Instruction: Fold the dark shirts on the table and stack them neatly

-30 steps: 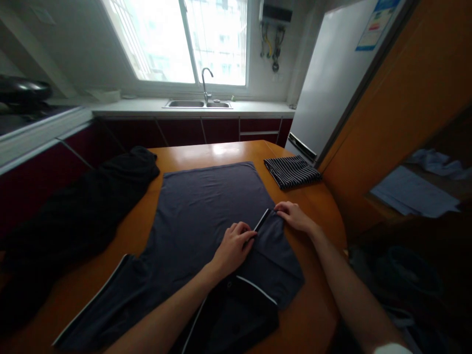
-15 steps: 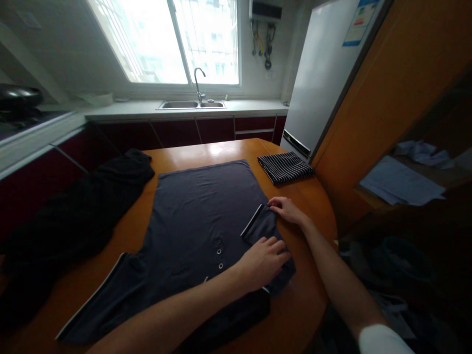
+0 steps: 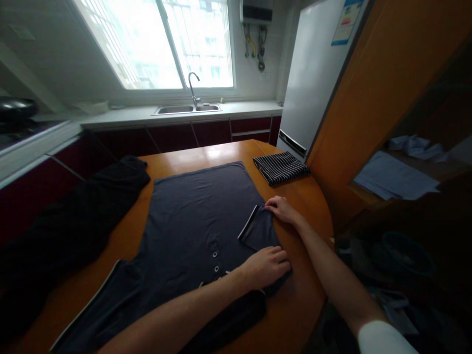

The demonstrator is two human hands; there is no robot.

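Right hand [image 3: 280, 209] pinched one grey shirt [image 3: 195, 211], spread centrally on bench [image 3: 309, 206]. Left hand [image 3: 269, 265] covered its sleeve; pinch indeterminable. Left forearm [image 3: 191, 309] obscured shirt. One striped cloth [image 3: 282, 168]: 2 o'clock; one black garment [image 3: 84, 211]: 9.

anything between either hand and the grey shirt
Nothing visible stands in the way. The left hand rests on the shirt by the folded-in sleeve, and the right hand pinches its edge. The striped cloth lies apart, farther back on the table.
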